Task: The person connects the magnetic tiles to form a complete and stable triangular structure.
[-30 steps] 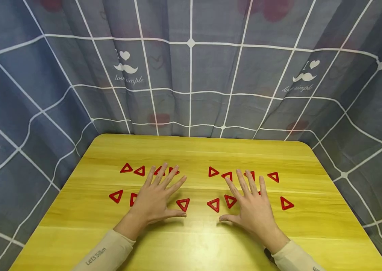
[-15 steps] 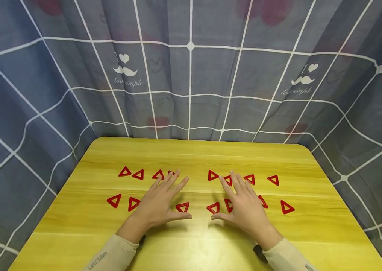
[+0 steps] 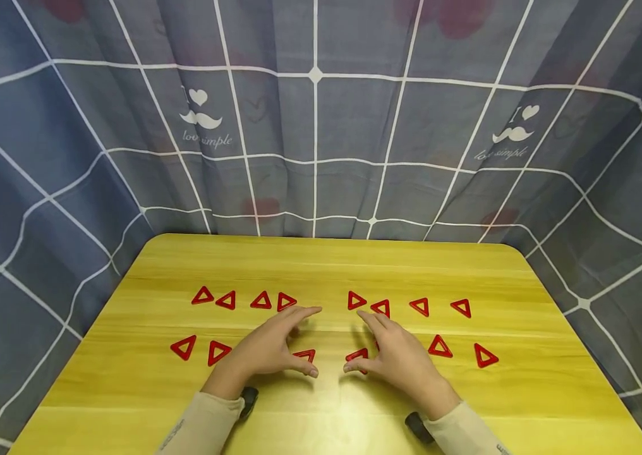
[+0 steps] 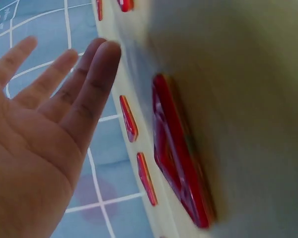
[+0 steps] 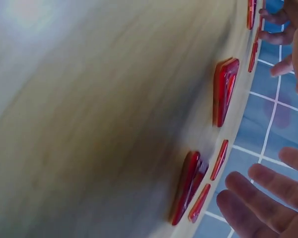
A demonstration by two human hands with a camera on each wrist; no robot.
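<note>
My left hand (image 3: 266,347) hovers over the left half of the table, fingers extended and thumb spread, holding nothing. Just under its thumb lies a red triangle frame (image 3: 311,355), partly covered. In the left wrist view a red triangle frame (image 4: 188,173) lies flat on the table beside the palm. My right hand (image 3: 400,360) hovers over the right half with its thumb apart from the fingers, also holding nothing. Its thumb partly hides another red triangle frame (image 3: 357,354). The right wrist view shows red triangle frames (image 5: 219,94) on the table, apart from the fingers.
More red triangle frames lie in two rows, such as one at the back left (image 3: 203,300) and one at the front right (image 3: 486,363). The yellow wooden table (image 3: 321,417) has rounded back corners. A blue-grey checked curtain (image 3: 349,126) encloses its back and sides.
Both hands have drawn back toward me and turned with palms facing more inward. Their fingers have come closer together. The view has shifted slightly, and the triangles show no clear movement.
</note>
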